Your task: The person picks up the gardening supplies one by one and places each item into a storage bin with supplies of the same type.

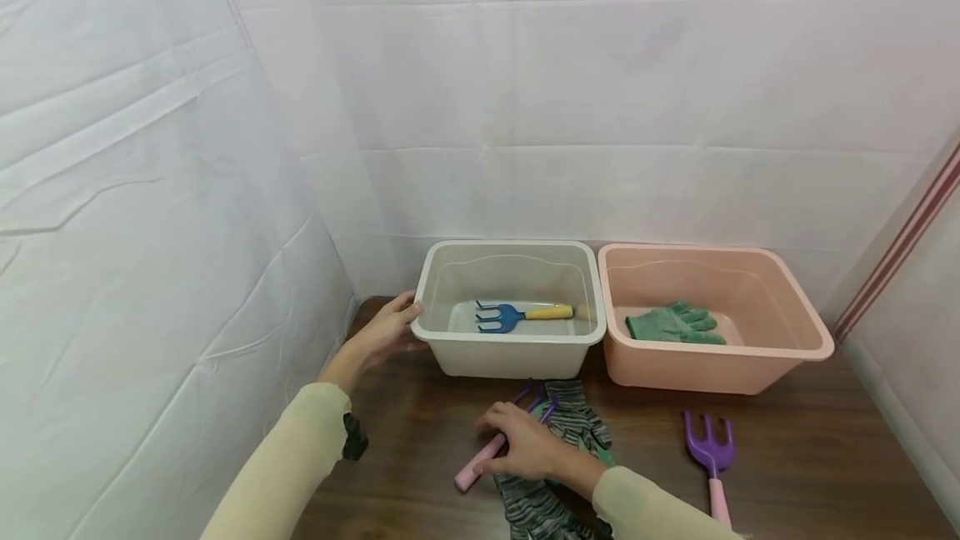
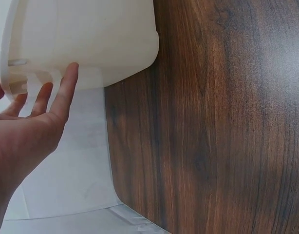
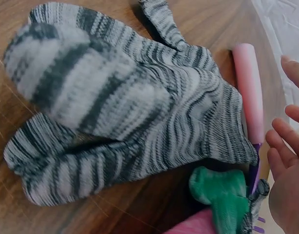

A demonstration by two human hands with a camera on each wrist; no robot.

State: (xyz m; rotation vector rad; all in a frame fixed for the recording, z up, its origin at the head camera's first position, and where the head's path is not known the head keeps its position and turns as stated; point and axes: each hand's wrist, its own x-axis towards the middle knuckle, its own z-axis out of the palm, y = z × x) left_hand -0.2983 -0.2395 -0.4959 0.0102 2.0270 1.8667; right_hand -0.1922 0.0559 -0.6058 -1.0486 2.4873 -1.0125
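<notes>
Striped grey-and-white knit glove (image 3: 140, 92) fills much of the right wrist view, one thick finger looming toward the lens. Against its edge lies a small rake (image 3: 249, 92) with a smooth, tapered pink handle and a thin purple neck; the head view shows its purple prongs reaching toward the off-white bin (image 1: 513, 357). Thumb and bent fingers of the right hand (image 1: 525, 444) stand loosely apart about that handle, and whether they touch it I cannot tell. Over at the bin's left end, the left hand (image 1: 386, 332) pinches the rim, thumb on one side, fingers nearly straight on the other. That bin contains a blue fork with a yellow handle (image 1: 525, 317); the salmon bin (image 1: 720, 369) beside it, a green glove (image 1: 675, 325). Everything stands on a dark wood-grained table (image 2: 217, 122), with white sheeting (image 1: 600, 90) behind and at the sides, red stripes (image 1: 900, 248) running down the right. A second purple fork (image 1: 708, 447) has its handle end near the right sleeve (image 1: 660, 511). The striped glove is cut off below in the head view, and a pink patch (image 3: 193, 224) at the right wrist view's bottom edge is hard to identify.
</notes>
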